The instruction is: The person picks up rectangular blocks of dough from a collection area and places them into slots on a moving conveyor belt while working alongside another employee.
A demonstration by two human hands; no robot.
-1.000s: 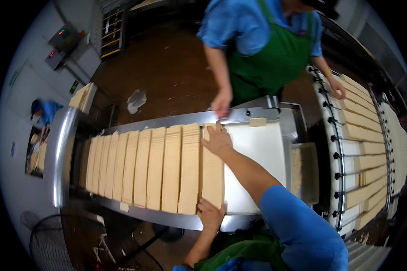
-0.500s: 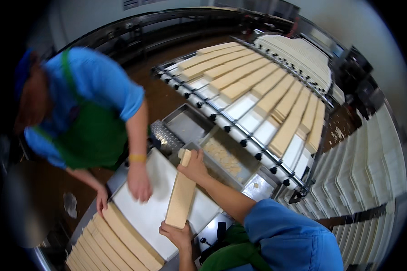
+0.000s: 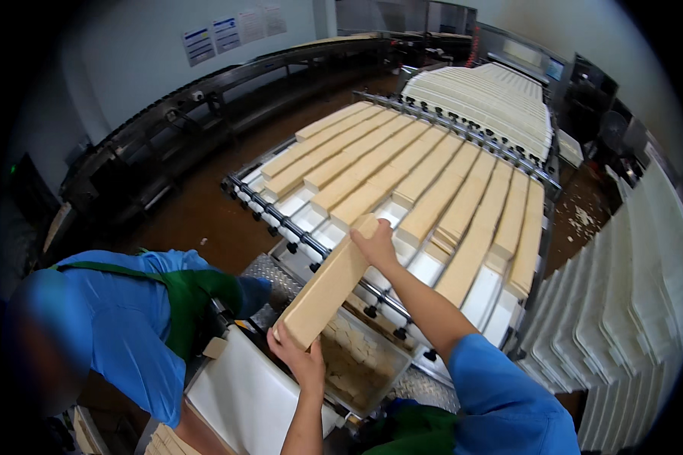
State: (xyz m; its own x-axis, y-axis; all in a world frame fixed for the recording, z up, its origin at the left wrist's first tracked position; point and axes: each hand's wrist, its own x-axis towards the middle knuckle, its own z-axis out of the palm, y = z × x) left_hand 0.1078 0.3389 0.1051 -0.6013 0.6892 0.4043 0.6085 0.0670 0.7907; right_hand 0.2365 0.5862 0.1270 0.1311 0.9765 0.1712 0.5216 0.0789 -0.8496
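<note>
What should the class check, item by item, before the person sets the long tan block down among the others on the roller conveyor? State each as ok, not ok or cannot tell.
1. Left hand supports the near end of the long tan block: ok.
2. Right hand has a grip on the far end: ok.
3. Free slot on the roller conveyor ahead: cannot tell.
4. Co-worker clear of the block's path: ok.
5. Block clear of the crumb bin below: ok.
</note>
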